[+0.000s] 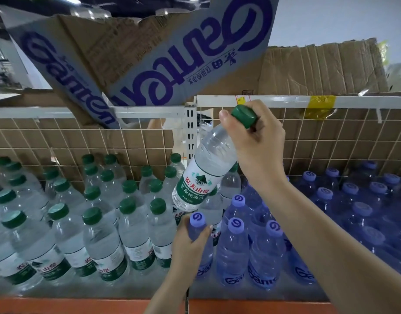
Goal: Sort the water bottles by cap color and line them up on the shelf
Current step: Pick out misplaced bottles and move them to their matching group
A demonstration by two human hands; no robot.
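Over the shelf (81, 293) — right hand (258, 146) grips a tilted green-capped bottle (206, 171).

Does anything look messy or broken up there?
Yes. The cardboard box above the shelf rail is torn open, one printed flap hanging down over it. Crumpled yellow tape sticks to the rail. The bottle in the right hand is tilted only because it is being carried.

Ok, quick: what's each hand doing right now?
Left hand: grips the neck of a purple-capped bottle standing on the shelf.
Right hand: holds a green-capped bottle by its neck, lifted and tilted.
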